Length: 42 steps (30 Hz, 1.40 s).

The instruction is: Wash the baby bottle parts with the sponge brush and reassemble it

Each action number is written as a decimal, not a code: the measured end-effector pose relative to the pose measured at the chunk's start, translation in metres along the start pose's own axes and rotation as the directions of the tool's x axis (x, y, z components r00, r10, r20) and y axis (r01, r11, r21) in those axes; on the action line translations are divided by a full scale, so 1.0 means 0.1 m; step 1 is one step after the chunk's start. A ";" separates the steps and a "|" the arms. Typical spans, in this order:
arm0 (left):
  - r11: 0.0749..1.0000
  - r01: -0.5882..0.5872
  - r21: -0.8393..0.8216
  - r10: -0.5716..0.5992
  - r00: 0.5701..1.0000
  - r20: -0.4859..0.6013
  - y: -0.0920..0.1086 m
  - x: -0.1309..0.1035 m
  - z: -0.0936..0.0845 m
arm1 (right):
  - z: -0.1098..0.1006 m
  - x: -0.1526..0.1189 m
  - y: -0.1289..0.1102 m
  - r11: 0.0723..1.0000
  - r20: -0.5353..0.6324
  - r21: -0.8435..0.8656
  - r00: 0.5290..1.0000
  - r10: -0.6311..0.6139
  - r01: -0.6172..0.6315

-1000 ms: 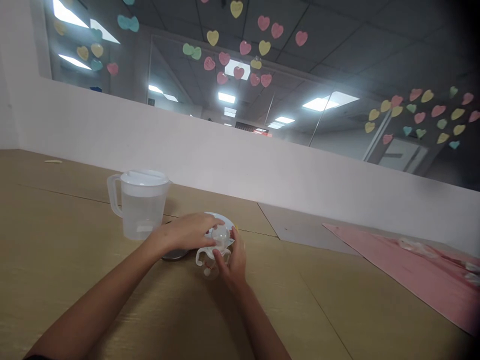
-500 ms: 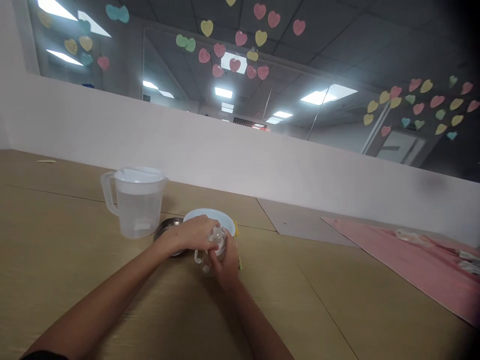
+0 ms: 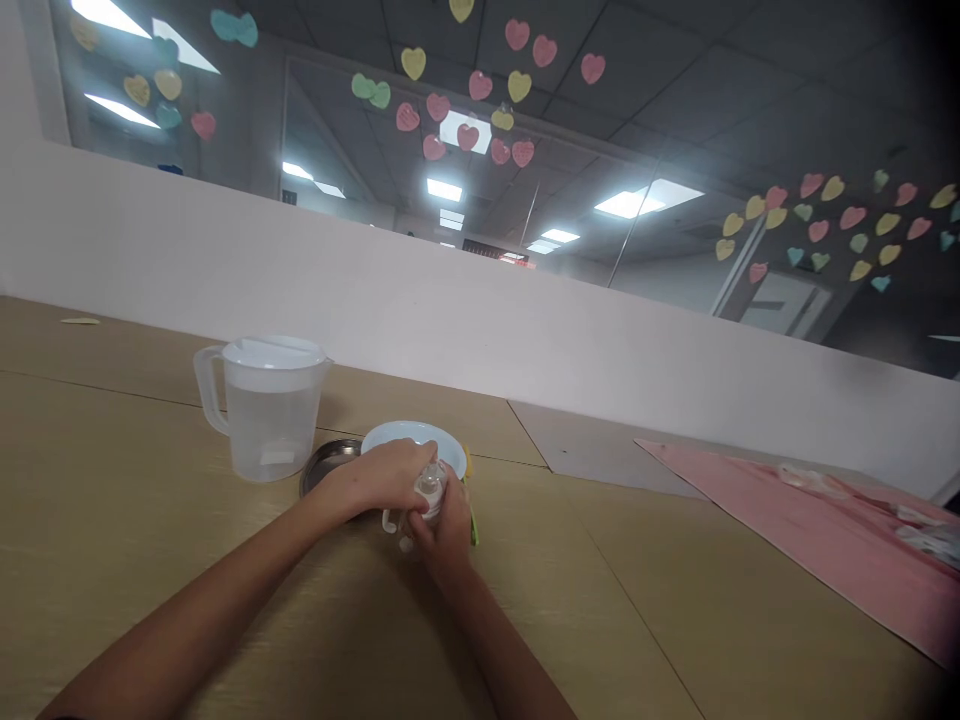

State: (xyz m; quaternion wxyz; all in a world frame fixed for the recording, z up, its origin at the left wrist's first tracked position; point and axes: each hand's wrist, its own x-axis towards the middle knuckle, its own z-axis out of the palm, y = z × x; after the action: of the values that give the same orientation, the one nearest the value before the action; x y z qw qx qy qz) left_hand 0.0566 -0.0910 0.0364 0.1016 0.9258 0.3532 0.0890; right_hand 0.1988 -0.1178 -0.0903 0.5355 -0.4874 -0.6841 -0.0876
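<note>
Both hands are wrapped around a baby bottle (image 3: 430, 484) with a clear top and a white collar, in front of a pale blue bowl. My left hand (image 3: 394, 472) reaches over from the left, its fingers closed on the bottle's upper part. Around its right side curls my right hand (image 3: 448, 525), thumb at the front. White handle-like parts (image 3: 390, 521) stick out below my left hand; the lower bottle is mostly hidden. The pale blue bowl (image 3: 420, 429) stands just behind the hands. A shallow metal dish (image 3: 324, 466) lies left of it, partly covered by my left wrist.
A translucent lidded jug (image 3: 271, 415) holding clear liquid stands at the left. Something yellow and green (image 3: 472, 510) lies beside the right hand. A pink cloth (image 3: 780, 530) with plastic-looking items covers the table's right side. Behind runs a white wall (image 3: 420, 300).
The view has shifted slightly, so the scene sits a little differently. Both hands stay closed around the bottle, with only a slight change in their pose.
</note>
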 end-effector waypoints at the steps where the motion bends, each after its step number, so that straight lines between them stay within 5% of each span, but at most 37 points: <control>1: 1.000 -0.004 0.007 0.004 1.000 -0.008 -0.01 0.00 0.00 | 0.01 0.00 0.00 1.000 0.000 -0.001 1.000 0.008 -0.008; 10: 0.959 0.023 -0.282 0.016 0.991 0.133 -0.18 0.07 -0.03 | 0.05 0.01 -0.02 0.996 0.006 -0.042 0.997 0.077 -0.077; 30: 0.947 0.075 -0.312 -0.002 0.973 0.230 -0.18 0.13 -0.07 | 0.12 -0.01 -0.02 0.992 -0.089 -0.069 0.991 0.101 -0.108; 42: 0.974 0.117 -0.196 -0.076 0.976 0.206 -0.04 0.11 -0.04 | 0.12 0.00 -0.04 0.986 -0.123 -0.155 0.992 0.035 -0.054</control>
State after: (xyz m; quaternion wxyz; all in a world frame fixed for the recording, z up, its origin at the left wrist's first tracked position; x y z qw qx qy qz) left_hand 0.0614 -0.0799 0.0401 0.2360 0.8960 0.3750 0.0280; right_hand 0.1883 -0.1121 -0.0934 0.5371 -0.5376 -0.6303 -0.1587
